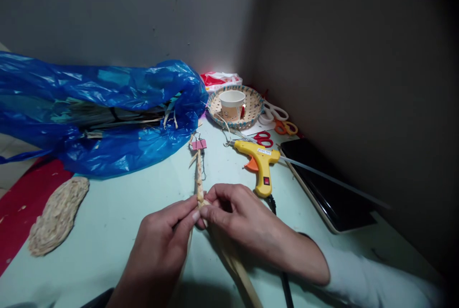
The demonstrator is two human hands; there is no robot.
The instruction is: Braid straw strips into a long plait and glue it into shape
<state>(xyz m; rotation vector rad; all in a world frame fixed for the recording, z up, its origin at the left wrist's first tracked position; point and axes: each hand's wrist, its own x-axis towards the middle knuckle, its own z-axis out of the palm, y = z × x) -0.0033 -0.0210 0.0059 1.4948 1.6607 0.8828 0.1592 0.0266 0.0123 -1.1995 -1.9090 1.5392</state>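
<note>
A narrow straw braid (200,176) runs toward me over the pale green table, its far end gripped by a pink binder clip (199,144). My left hand (163,236) pinches the braid's near end between thumb and fingers. From the other side, my right hand (234,210) closes its thumb and fingers on the same spot, and the fingertips of both hands almost meet. Loose flat straw strips (234,265) trail from there toward the bottom edge. The strands directly under my fingers are partly hidden.
A yellow glue gun (263,159) lies right of the braid, near red scissors (264,139) and a dark tablet (322,179). A woven basket (256,107) carries a paper cup (232,107). At left are a blue plastic bag (132,155) with straw inside and an oval woven piece (59,217).
</note>
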